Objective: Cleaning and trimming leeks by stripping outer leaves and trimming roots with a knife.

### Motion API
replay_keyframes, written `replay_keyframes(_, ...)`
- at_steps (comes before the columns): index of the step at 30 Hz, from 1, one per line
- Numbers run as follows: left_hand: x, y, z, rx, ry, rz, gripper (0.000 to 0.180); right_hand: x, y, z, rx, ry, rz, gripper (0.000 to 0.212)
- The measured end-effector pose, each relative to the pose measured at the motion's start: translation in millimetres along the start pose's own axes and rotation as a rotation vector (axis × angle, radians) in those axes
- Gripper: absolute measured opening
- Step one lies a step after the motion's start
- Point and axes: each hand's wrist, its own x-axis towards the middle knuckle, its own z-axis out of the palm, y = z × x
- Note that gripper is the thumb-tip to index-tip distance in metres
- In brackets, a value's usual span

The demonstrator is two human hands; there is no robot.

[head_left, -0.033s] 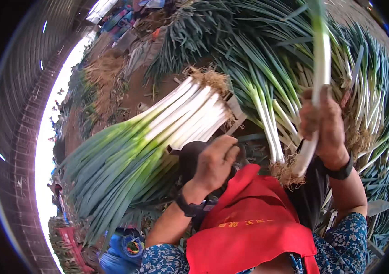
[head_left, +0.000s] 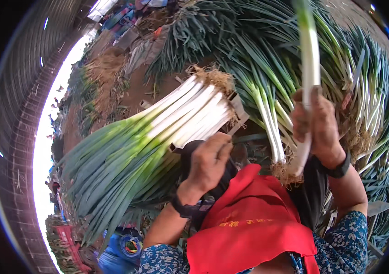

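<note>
My right hand [head_left: 317, 123] is closed round the white shank of a large leek [head_left: 310, 59]. The leek stands nearly upright in the picture, green end at the upper edge, with its roots below my hand. My left hand [head_left: 210, 162] is over my dark-clothed knee, fingers curled together. No object shows in it, though the palm is hidden. Beside it, a thick stack of leeks [head_left: 190, 112] lies in a metal holder [head_left: 238, 109], roots toward the top and green leaves spreading to the lower left. A few loose leeks [head_left: 267, 125] lie between the stack and my right hand.
Large heaps of leeks [head_left: 372, 100] cover the ground ahead and to the right. A red apron [head_left: 249, 219] covers my lap. Blue wrapped material [head_left: 119, 251] is at the lower left, with a corrugated wall [head_left: 21, 114] at the far left.
My right hand and the leek have shifted slightly left. My left hand has moved a little left and lower, with its fingers still curled.
</note>
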Motion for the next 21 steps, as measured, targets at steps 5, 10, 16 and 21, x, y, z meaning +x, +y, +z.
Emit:
replay_keyframes(5, -24.3, 10.5, -124.5, 0.333, 0.348, 0.219, 0.024, 29.6, 8.5, 101.4, -0.257, -0.334, 0.228, 0.039)
replay_keyframes(10, -37.7, 18.2, -196.9, 0.926, 0.311, 0.241, 0.040, 61.9, 73.6, 170.8, -0.649, -0.533, -0.400, 0.039)
replay_keyframes(16, -54.0, -100.2, -198.5, 1.052, -0.216, -0.242, 0.045, 104.9, 174.8, 205.3, -1.068, -0.693, -0.759, 0.042)
replay_keyframes(21, -50.0, -112.4, -177.6, 1.040, -0.167, 0.029, 0.038, 114.3, 199.5, 189.4, -0.881, -0.641, -0.526, 0.046)
